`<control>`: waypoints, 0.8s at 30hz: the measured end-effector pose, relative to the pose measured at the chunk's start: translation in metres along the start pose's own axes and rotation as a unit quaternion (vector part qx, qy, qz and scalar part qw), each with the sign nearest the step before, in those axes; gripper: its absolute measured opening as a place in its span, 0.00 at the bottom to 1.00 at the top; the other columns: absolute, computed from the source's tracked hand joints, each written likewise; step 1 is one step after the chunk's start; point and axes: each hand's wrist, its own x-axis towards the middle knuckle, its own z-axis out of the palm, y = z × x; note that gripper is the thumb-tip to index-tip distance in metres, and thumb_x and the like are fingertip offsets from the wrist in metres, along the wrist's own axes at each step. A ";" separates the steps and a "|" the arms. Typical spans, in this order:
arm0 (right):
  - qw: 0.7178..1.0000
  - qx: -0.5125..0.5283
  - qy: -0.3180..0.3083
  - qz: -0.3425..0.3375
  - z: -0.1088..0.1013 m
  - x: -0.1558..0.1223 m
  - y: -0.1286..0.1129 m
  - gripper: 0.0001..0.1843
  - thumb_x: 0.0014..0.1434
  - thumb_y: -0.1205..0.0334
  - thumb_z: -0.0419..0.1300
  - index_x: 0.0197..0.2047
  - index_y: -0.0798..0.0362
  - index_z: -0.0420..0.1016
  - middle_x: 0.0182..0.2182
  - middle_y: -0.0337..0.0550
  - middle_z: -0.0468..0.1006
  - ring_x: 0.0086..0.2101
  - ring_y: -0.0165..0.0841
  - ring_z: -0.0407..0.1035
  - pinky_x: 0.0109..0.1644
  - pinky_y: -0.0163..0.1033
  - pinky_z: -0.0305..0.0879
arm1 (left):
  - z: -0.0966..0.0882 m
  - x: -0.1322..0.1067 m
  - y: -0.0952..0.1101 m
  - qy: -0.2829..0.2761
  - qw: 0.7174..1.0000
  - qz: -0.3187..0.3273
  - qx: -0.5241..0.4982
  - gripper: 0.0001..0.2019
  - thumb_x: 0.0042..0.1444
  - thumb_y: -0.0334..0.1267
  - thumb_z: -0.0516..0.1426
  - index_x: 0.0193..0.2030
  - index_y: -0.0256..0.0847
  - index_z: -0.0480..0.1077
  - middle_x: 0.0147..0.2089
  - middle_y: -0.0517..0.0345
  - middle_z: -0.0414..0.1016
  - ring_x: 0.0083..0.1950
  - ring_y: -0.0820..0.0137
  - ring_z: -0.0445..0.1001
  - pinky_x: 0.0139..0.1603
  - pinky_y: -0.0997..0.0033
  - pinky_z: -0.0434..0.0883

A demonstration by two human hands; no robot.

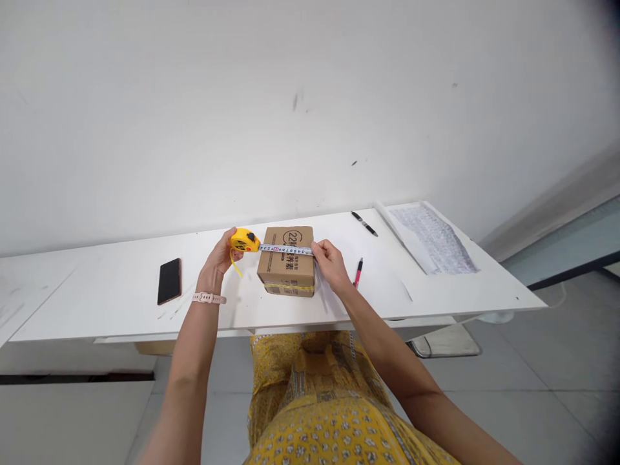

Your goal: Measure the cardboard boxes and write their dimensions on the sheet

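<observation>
A brown cardboard box [278,266] with dark printing sits on the white table in front of me. My left hand [223,254] is wrapped round the yellow case of a tape measure [245,239], just left of the box. Its blade is drawn out across the top of the box, with numbers facing up. At the box's right edge, my right hand [330,261] pinches the blade's end between thumb and fingers. A yellow strap hangs from the case below my left hand.
A dark phone [169,281] lies on the white table [121,271] at left. To the right are a red pen [358,272], a black pen [364,223], a blank sheet [382,284] and papers covered in writing [433,236]. A white wall [290,129] rises behind.
</observation>
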 end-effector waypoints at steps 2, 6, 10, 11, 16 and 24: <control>0.999 0.030 -0.016 0.021 -0.001 0.000 -0.001 0.24 0.59 0.34 0.57 0.33 0.48 0.62 0.26 0.35 0.68 0.28 0.32 0.62 0.34 0.37 0.59 | 0.000 0.000 -0.001 -0.013 1.000 0.003 0.016 0.15 0.57 0.46 0.63 0.34 0.34 0.71 0.23 0.55 0.76 0.16 0.77 0.66 0.15 0.77 0.56; 0.995 0.078 -0.028 0.063 -0.003 0.004 -0.005 0.27 0.53 0.34 0.63 0.40 0.48 0.64 0.25 0.34 0.73 0.27 0.32 0.66 0.32 0.36 0.58 | -0.001 -0.001 -0.005 -0.027 0.999 0.019 0.026 0.17 0.56 0.48 0.64 0.36 0.33 0.71 0.25 0.55 0.77 0.16 0.77 0.66 0.16 0.77 0.58; 0.989 0.105 -0.036 0.095 -0.006 0.010 -0.009 0.30 0.47 0.34 0.68 0.38 0.49 0.66 0.20 0.32 0.71 0.23 0.29 0.62 0.28 0.35 0.55 | -0.005 -0.006 -0.010 -0.028 0.998 0.025 0.040 0.19 0.54 0.51 0.64 0.35 0.34 0.72 0.23 0.56 0.76 0.16 0.77 0.67 0.15 0.77 0.57; 0.989 0.108 -0.035 0.097 -0.006 0.011 -0.010 0.30 0.45 0.34 0.69 0.37 0.50 0.66 0.20 0.31 0.70 0.23 0.28 0.61 0.28 0.35 0.54 | -0.006 -0.007 -0.011 -0.029 0.998 0.024 0.047 0.19 0.53 0.52 0.64 0.35 0.34 0.72 0.23 0.56 0.76 0.15 0.76 0.67 0.14 0.77 0.56; 0.989 0.115 -0.032 0.085 -0.008 0.015 -0.011 0.29 0.44 0.36 0.71 0.33 0.51 0.68 0.18 0.30 0.68 0.21 0.25 0.58 0.26 0.34 0.52 | -0.010 -0.014 -0.014 -0.038 0.997 0.025 0.070 0.21 0.50 0.54 0.64 0.34 0.35 0.73 0.24 0.56 0.76 0.15 0.76 0.68 0.14 0.77 0.58; 0.990 0.107 -0.033 0.089 -0.009 0.015 -0.007 0.28 0.45 0.36 0.71 0.30 0.51 0.67 0.17 0.30 0.65 0.19 0.24 0.54 0.23 0.33 0.49 | -0.011 -0.012 -0.015 -0.031 0.997 0.023 0.073 0.20 0.52 0.54 0.62 0.33 0.34 0.73 0.23 0.56 0.76 0.14 0.76 0.66 0.14 0.77 0.60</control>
